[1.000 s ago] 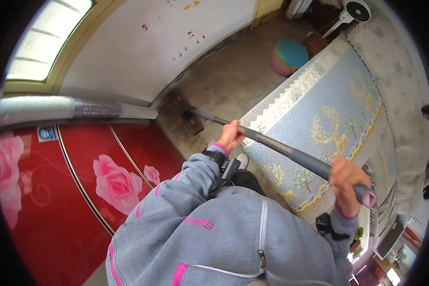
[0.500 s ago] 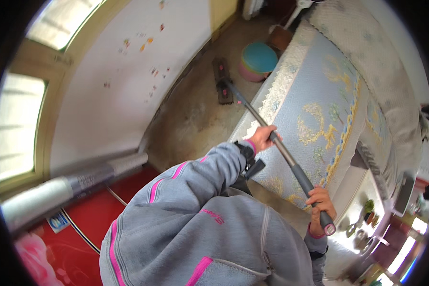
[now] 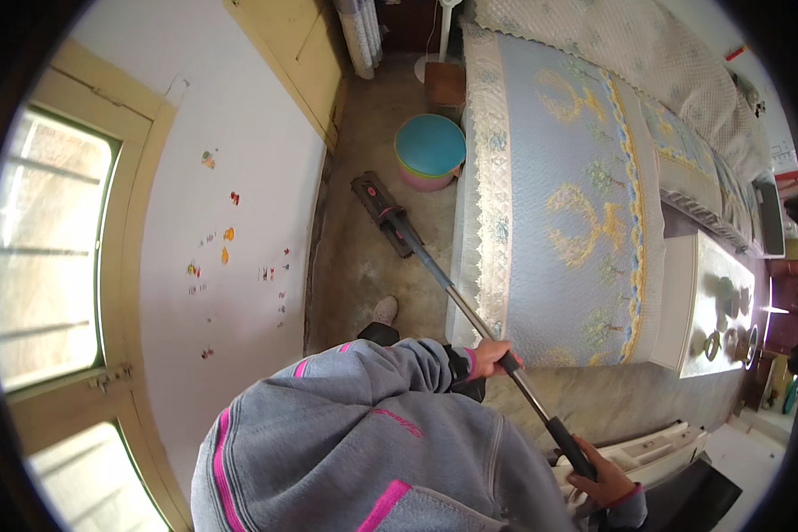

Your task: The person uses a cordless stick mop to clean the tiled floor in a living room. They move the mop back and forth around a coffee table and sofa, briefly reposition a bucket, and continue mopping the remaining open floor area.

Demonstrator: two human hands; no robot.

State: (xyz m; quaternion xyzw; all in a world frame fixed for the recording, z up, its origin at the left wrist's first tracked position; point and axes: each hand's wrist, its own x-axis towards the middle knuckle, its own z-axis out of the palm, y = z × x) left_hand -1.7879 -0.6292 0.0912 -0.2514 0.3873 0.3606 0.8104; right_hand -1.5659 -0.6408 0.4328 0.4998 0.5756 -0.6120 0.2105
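I hold a long mop with both hands. Its metal shaft (image 3: 452,297) runs diagonally from the lower right up to the dark flat mop head (image 3: 379,206), which rests on the bare concrete floor (image 3: 355,266) between the white wall and the bed. My left hand (image 3: 492,359), in a grey sleeve with pink trim, grips the shaft at its middle, beside the bed's corner. My right hand (image 3: 605,479) is closed around the black grip at the shaft's end, low at the right.
A bed with a pale blue embroidered quilt (image 3: 576,195) fills the right side. A teal basin (image 3: 430,146) stands on the floor just beyond the mop head. A white cabinet (image 3: 714,306) sits beside the bed. The stickered wall (image 3: 230,239) and window (image 3: 44,257) are at left.
The view has swung away from the red flowered surface toward the floor strip and bed. The mop head now lies farther up the floor, near the teal basin; both hands keep their grip.
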